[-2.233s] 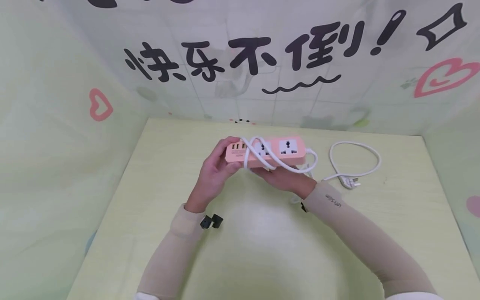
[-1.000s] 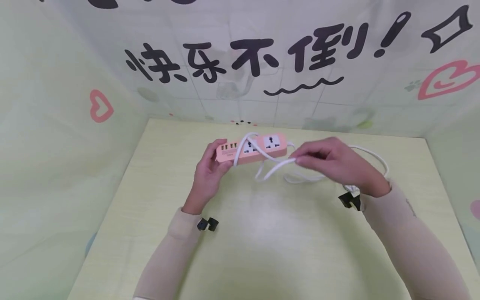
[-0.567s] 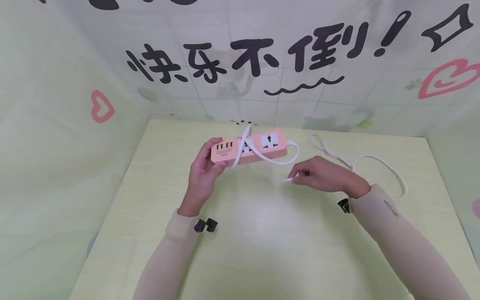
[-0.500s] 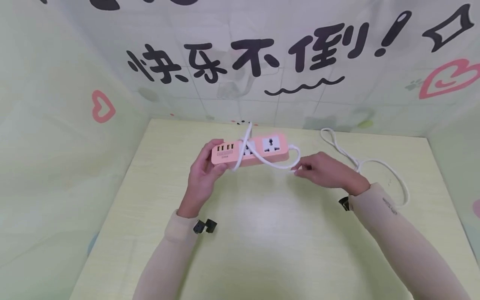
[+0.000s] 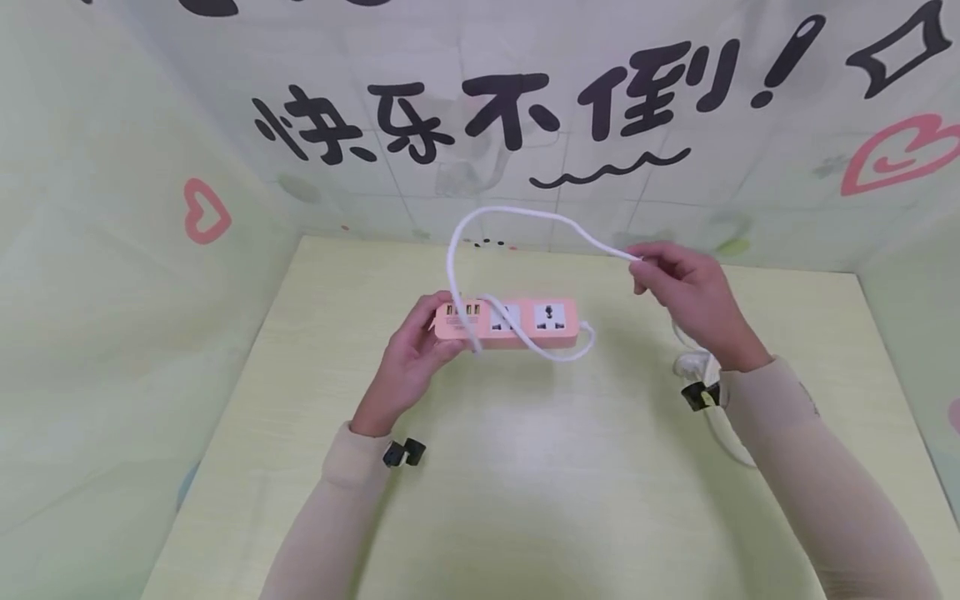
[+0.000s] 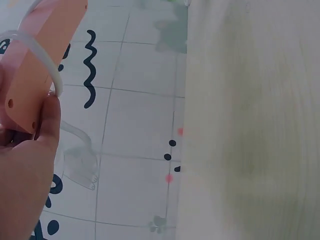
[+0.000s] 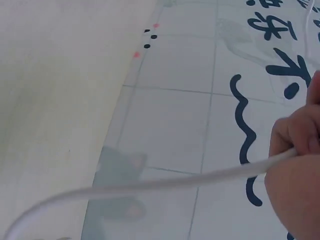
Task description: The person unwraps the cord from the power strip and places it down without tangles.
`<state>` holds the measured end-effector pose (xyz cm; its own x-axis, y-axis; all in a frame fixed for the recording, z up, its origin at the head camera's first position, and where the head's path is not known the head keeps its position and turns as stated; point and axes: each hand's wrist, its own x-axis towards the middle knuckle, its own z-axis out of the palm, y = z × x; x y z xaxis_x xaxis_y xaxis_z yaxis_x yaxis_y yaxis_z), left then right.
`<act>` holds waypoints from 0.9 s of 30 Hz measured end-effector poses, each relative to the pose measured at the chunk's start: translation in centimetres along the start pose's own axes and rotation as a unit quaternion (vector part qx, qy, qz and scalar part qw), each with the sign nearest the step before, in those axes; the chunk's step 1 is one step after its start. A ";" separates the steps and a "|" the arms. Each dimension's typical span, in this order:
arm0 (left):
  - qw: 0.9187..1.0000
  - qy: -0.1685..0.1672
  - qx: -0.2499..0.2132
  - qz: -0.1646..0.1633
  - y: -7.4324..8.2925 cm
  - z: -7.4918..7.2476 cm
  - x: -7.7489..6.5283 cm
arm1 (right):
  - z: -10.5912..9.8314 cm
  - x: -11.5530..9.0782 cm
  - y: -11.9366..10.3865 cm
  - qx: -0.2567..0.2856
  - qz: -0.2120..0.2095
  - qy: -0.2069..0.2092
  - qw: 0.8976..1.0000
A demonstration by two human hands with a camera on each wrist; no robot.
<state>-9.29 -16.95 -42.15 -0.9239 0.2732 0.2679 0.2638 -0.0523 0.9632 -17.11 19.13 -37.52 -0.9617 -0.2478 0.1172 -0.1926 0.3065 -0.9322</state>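
A pink power strip (image 5: 555, 340) with white sockets and several USB ports is held above the table. My left hand (image 5: 408, 362) grips its port end, thumb along the near side; the left wrist view shows the strip's edge (image 6: 37, 75) by the thumb. My right hand (image 5: 693, 292) pinches the white cord (image 5: 525, 211) between thumb and fingers, out to the right and higher than the strip. From there the cord arcs over to the port end and crosses the strip's face. In the right wrist view the cord (image 7: 175, 185) runs from the fingers across the picture.
The white plug (image 5: 692, 364) lies behind the right wrist, partly hidden, with more cord (image 5: 723, 437) on the table (image 5: 510, 500). A printed curtain (image 5: 360, 200) hangs along the table's back edge and both sides.
My right hand has left the strip, taken the cord and moved up and right, raising it into a wide arc. The strip sits slightly lower in the head view, still in my left hand.
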 end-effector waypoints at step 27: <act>0.981 0.183 0.027 0.066 -0.4 -1.3 1.5 | 1.6 -1.7 1.3 -0.323 -0.002 -0.371 0.870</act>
<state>-11.15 -17.81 -42.14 -0.9159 -0.0966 0.3896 0.3923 -0.0109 0.9198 -15.36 18.43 -39.46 -0.6158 -0.7020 -0.3578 -0.4954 0.6981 -0.5169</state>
